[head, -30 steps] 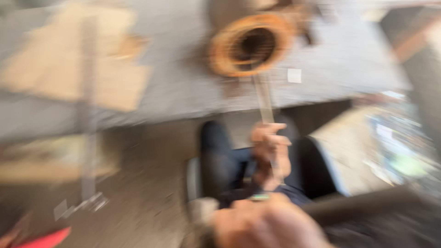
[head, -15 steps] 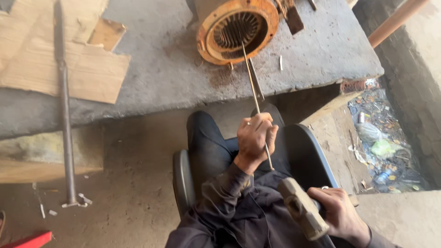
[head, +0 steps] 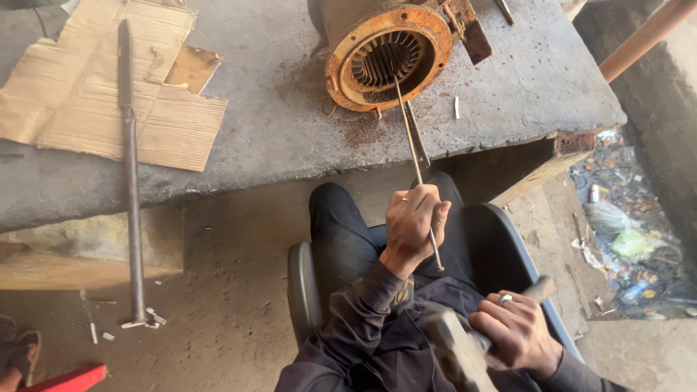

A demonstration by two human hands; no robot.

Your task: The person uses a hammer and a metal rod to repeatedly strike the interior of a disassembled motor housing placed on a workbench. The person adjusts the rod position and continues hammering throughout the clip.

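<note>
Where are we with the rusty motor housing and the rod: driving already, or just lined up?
Lined up, it seems. Done: the thin rod reaches into the slotted bore of the rusty housing on the concrete slab. In hand: the left hand grips the rod near its lower end; the right hand holds a hammer low, well short of the rod's end. Left: the striking; no blow shows.

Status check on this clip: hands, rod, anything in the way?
Left hand grips thin rod, tip inside rusty motor housing. Right hand holds hammer, low near lap. Nothing between rod and housing.
</note>
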